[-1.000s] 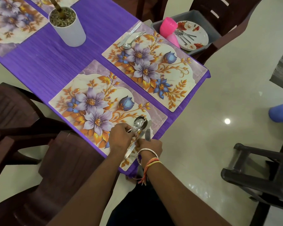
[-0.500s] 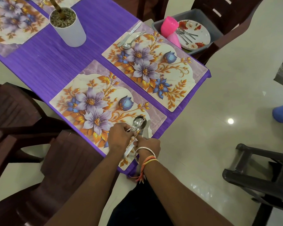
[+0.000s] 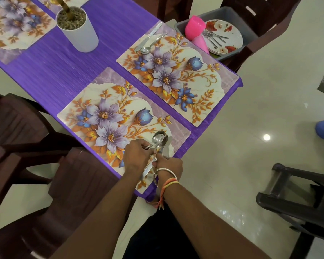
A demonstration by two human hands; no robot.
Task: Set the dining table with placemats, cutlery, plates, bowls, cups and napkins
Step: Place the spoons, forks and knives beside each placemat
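The bench (image 3: 45,71), draped in purple cloth, carries a near placemat (image 3: 108,113) at its corner and a far placemat (image 3: 176,75) with laid cutlery (image 3: 149,37) at its far end. A grey tub (image 3: 181,25) on the chair beyond holds plates (image 3: 230,34) and pink cups (image 3: 195,27). Over the near placemat's right end, the left hand (image 3: 137,156) has its fingers pinching the handle of a spoon (image 3: 157,139), and the right hand (image 3: 169,165), just beside it, has its fingers curled round what looks like a knife (image 3: 167,148), partly hidden.
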